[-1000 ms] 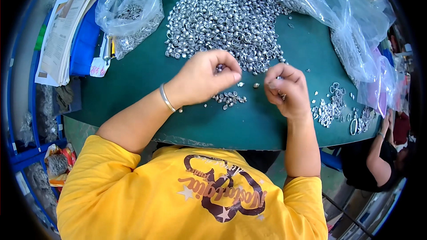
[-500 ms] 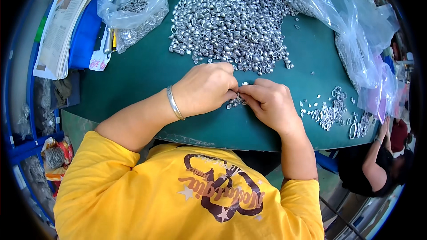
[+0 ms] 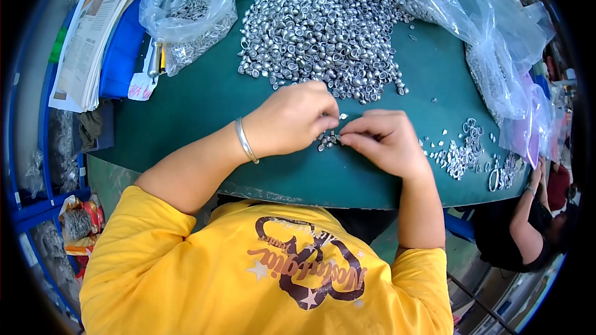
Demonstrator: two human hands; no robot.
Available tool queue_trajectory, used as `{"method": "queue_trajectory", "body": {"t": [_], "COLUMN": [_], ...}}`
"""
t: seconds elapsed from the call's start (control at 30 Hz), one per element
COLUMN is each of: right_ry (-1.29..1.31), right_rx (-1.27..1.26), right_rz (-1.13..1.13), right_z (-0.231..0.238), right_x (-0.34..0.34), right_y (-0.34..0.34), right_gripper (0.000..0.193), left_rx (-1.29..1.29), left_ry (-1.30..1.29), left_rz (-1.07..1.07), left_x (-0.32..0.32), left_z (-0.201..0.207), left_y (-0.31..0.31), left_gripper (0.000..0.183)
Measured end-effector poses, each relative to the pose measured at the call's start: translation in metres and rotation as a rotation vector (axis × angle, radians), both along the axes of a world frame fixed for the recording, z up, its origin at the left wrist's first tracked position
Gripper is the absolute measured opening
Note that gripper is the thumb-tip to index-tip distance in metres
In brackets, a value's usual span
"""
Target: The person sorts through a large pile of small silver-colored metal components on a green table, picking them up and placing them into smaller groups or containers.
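My left hand (image 3: 297, 118), with a silver bangle (image 3: 246, 141) at its wrist, hovers over the green tabletop with its fingers curled and thumb near forefinger. Whatever lies between those fingertips is too small and blurred to name. Facing it, my right hand (image 3: 386, 141) pinches thumb and forefinger together; anything in that pinch is hidden or tiny. Between the two hands lies a little cluster of small silvery metal pieces (image 3: 326, 141). A single shiny bit (image 3: 343, 116) rests just beyond the fingertips.
A large heap of silvery cup-shaped metal pieces (image 3: 323, 25) covers the far middle. Rings and flat bits (image 3: 458, 156) are scattered at right, below clear plastic bags (image 3: 490, 62). At left stand a bag of metal parts (image 3: 189, 15) and papers (image 3: 93, 37). Another person (image 3: 521, 229) sits at far right.
My hands have parted from fingertip contact. The right hand has shifted slightly right and down, the left slightly up, uncovering more of the small cluster between them.
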State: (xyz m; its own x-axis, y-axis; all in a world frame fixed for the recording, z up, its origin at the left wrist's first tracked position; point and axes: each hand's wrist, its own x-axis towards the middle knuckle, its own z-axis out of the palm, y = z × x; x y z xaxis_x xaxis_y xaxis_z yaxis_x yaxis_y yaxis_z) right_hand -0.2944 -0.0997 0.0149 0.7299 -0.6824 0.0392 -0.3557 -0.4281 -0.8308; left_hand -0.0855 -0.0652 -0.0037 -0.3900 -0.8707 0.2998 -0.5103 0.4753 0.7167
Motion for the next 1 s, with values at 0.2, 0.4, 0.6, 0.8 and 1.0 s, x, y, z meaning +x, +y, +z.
{"method": "queue_trajectory", "body": {"t": [0.2,0.4,0.6,0.8,1.0], "right_ry": [0.058,0.022,0.090,-0.008,-0.974], "right_rx": [-0.196,-0.067,-0.228,-0.072,0.949], "right_rz": [-0.020,-0.223,-0.192,-0.178,-0.127], "right_z": [-0.007,-0.002,-0.011,0.000,0.007], "right_x": [0.003,0.001,0.001,0.000,-0.021], "right_y": [0.005,0.002,0.002,0.000,-0.014], "right_gripper": [0.008,0.008,0.008,0.003,0.005], "left_rx": [0.997,1.021,0.852,0.577,0.270], "left_ry": [1.108,0.949,0.660,0.668,0.177], "left_rz": [-0.010,-0.011,0.157,0.354,0.153], "left_x": [0.014,0.014,0.005,0.008,0.004], "left_z": [0.016,0.020,0.023,0.025,0.026], "left_y": [-0.011,-0.011,-0.008,-0.013,-0.005], "left_gripper": [0.011,0.008,0.009,0.009,0.010]}}
